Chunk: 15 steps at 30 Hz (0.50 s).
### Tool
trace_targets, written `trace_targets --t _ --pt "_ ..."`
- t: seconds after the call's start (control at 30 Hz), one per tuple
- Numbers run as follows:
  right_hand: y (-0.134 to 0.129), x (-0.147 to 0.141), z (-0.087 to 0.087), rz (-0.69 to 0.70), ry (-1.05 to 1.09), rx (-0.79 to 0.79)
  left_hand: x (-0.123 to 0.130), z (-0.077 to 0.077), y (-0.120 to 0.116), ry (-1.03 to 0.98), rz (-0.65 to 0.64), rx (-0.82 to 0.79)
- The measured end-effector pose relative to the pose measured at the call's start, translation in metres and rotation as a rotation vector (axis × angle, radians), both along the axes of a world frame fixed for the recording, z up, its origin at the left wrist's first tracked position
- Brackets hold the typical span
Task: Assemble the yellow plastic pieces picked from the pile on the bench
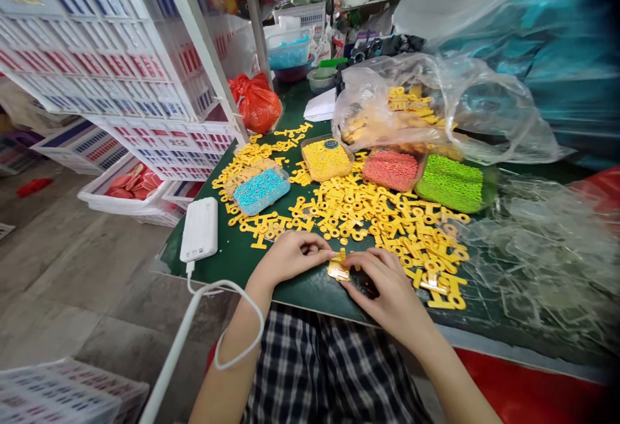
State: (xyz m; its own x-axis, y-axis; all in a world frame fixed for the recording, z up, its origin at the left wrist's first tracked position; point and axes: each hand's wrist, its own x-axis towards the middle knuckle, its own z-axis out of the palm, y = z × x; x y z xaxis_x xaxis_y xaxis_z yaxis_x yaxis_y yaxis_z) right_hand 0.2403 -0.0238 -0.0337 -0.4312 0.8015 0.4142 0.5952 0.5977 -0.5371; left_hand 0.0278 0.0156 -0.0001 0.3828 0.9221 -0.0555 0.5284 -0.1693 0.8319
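2 hands, left and right, pinch a yellow piece.

A small yellow piece is held between the fingertips of the left hand and the right hand. A glossy gold patch is seen directly below it, though whether the patch belongs to the piece cannot be told. Just beside the hands, many more yellow pieces are strewn flat across the green counter. Bars, T-shapes and rings are included among them, and they lie loosely overlapped, some touching, in no visible order.
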Motion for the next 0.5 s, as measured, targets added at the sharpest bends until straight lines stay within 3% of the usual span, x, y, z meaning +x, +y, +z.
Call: trace_targets --t 0.13,0.4,0.5 --pt "-0.0004 -0.0005 -0.002 -0.036 0.007 -0.029 -0.0019 0.0017 -0.0008 0.055 -0.053 0.043" --pt "0.0015 0.0002 0.0001 0.055 -0.071 0.027 -0.0019 0.0016 -0.0005 0.164 -0.104 0.122" --pt "0.0017 0.0015 -0.0019 0.065 -0.084 0.029 0.0004 0.0025 -0.0022 0.119 -0.047 0.098"
